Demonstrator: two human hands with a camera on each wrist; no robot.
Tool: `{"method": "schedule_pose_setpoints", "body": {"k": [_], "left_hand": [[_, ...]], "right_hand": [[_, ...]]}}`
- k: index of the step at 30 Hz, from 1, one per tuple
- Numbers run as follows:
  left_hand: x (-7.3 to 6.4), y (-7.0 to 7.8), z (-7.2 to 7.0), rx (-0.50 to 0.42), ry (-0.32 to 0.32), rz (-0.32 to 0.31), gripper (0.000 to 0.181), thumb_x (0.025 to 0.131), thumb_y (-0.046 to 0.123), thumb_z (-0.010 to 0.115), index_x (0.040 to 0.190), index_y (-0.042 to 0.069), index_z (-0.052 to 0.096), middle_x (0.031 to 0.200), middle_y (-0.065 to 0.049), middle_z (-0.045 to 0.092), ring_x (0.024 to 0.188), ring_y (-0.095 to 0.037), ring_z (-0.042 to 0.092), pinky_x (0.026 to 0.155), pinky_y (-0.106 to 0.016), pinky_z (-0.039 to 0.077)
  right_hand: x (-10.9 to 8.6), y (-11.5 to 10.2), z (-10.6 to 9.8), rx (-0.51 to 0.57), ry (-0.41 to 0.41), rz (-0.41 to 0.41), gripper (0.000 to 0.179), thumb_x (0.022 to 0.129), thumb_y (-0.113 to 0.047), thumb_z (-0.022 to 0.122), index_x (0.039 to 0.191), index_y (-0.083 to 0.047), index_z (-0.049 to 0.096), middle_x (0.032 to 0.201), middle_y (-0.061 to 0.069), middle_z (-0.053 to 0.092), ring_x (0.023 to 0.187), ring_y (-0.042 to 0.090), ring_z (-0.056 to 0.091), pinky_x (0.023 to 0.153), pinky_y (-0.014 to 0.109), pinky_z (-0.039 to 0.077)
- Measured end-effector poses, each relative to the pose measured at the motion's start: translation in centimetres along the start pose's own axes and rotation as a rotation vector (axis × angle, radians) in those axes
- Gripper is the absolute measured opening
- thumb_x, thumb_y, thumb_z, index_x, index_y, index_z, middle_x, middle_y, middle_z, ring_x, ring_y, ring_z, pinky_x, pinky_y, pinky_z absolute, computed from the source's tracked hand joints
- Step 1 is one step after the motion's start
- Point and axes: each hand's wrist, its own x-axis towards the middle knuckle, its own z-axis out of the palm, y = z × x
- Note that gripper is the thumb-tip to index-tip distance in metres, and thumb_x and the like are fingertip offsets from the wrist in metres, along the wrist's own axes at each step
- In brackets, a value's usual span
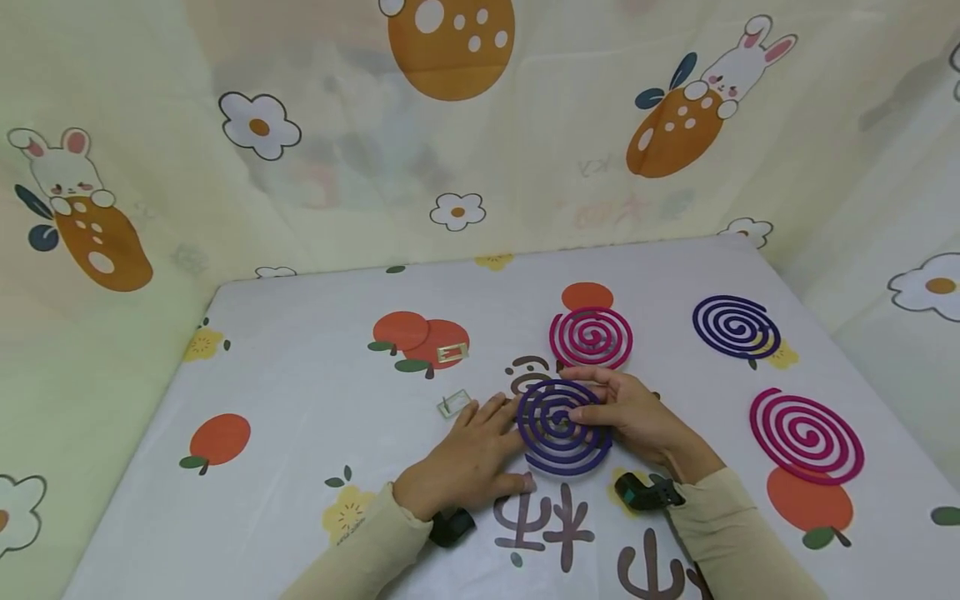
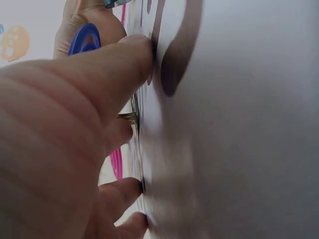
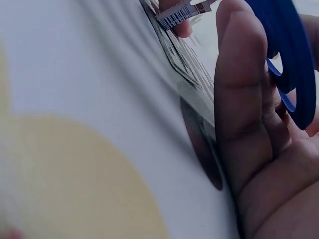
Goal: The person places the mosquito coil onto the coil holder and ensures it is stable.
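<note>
Wearing a black wrist camera [image 1: 452, 527] on the near left side of the blue-violet mosquito coil [image 1: 558, 413], and another black wrist camera [image 1: 647, 492] on its near right. Showing brown printed characters [image 1: 567, 527] just this side of the coil. Spreading the left hand [image 1: 468, 467] beside the coil's left edge, extending the fingers loosely and touching the tablecloth [image 1: 292, 400] with fingertips. Pinching the coil's right part between thumb and fingers of the right hand [image 1: 637, 417]. Tilting the coil off the tablecloth, turning its round face toward the wearer, spanning nearly equally every way, and pointing its outer end near-left. Seeing a toothed metal piece [image 3: 174, 19] near the coil; not being able to tell whether touching a finger. Having one metal coil stand [image 1: 453, 404] lying left of the coil, slanting its long axis far-right; having a second stand [image 1: 452, 353] lying farther left-beyond, running nearly crosswise. Showing a pink coil [image 1: 592, 337] just beyond, another pink coil [image 1: 807, 435] well right, a dark-blue coil [image 1: 737, 327] far right. Hanging behind the coil, a cream curtain [image 1: 360, 208].
</note>
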Motion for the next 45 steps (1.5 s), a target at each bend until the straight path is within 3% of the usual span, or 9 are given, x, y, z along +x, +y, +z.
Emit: {"method": "schedule_pose_setpoints", "body": {"k": [10, 16, 23, 29, 35, 40, 45], "left_hand": [[-0.03, 0.28, 0.19, 0.037, -0.058, -0.028, 0.074, 0.098, 0.059, 0.063, 0.162, 0.031, 0.040, 0.174, -0.010, 0.019, 0.161, -0.035, 0.011, 0.126, -0.062, 0.013], [-0.08, 0.32, 0.25, 0.049, -0.067, -0.020, 0.074, 0.098, 0.061, 0.060, 0.163, 0.032, 0.037, 0.174, -0.008, 0.017, 0.161, -0.035, 0.009, 0.126, -0.063, 0.012], [-0.10, 0.39, 0.22, 0.049, -0.082, -0.023, 0.074, 0.099, 0.061, 0.059, 0.163, 0.032, 0.037, 0.174, -0.007, 0.017, 0.161, -0.034, 0.007, 0.126, -0.062, 0.012], [-0.14, 0.38, 0.13, 0.042, -0.083, -0.024, 0.074, 0.099, 0.061, 0.059, 0.163, 0.033, 0.036, 0.174, -0.006, 0.018, 0.161, -0.035, 0.007, 0.126, -0.062, 0.012], [-0.17, 0.38, 0.06, 0.058, -0.081, -0.024, 0.075, 0.099, 0.061, 0.059, 0.164, 0.033, 0.034, 0.174, -0.006, 0.018, 0.161, -0.035, 0.009, 0.126, -0.062, 0.013], [-0.19, 0.43, 0.04, 0.065, -0.082, -0.023, 0.075, 0.099, 0.061, 0.059, 0.164, 0.033, 0.034, 0.174, -0.006, 0.019, 0.161, -0.035, 0.009, 0.126, -0.062, 0.014], [-0.22, 0.36, 0.09, 0.076, -0.082, -0.019, 0.075, 0.099, 0.063, 0.057, 0.164, 0.034, 0.033, 0.174, -0.005, 0.018, 0.161, -0.035, 0.009, 0.126, -0.061, 0.015]], "right_hand": [[0.24, 0.16, 0.27, 0.005, 0.012, 0.016, 0.065, 0.094, 0.005, 0.071, 0.149, 0.013, 0.037, 0.111, 0.006, 0.075, 0.081, 0.011, 0.070, 0.068, 0.023, 0.059], [0.23, -0.03, 0.57, -0.051, 0.029, 0.022, 0.064, 0.094, 0.001, 0.073, 0.149, 0.011, 0.040, 0.111, 0.010, 0.075, 0.079, 0.013, 0.069, 0.068, 0.024, 0.059], [0.22, -0.08, 0.73, -0.083, 0.050, 0.041, 0.064, 0.095, -0.001, 0.073, 0.150, 0.008, 0.042, 0.124, 0.020, 0.071, 0.100, 0.018, 0.073, 0.081, 0.028, 0.061], [0.37, -0.02, 0.75, -0.112, 0.036, 0.035, 0.062, 0.096, -0.003, 0.072, 0.149, 0.007, 0.043, 0.116, 0.019, 0.073, 0.090, 0.018, 0.073, 0.075, 0.028, 0.061], [0.45, 0.06, 0.81, -0.137, 0.054, 0.034, 0.060, 0.096, -0.006, 0.073, 0.147, 0.006, 0.045, 0.121, 0.024, 0.071, 0.097, 0.021, 0.072, 0.080, 0.029, 0.061], [0.35, 0.08, 0.77, -0.146, 0.017, 0.026, 0.066, 0.094, -0.005, 0.076, 0.149, 0.006, 0.043, 0.126, 0.026, 0.069, 0.107, 0.025, 0.072, 0.087, 0.031, 0.061], [0.31, 0.06, 0.84, -0.128, 0.033, 0.031, 0.066, 0.093, -0.004, 0.077, 0.149, 0.006, 0.043, 0.126, 0.026, 0.069, 0.106, 0.024, 0.072, 0.087, 0.032, 0.061]]}}
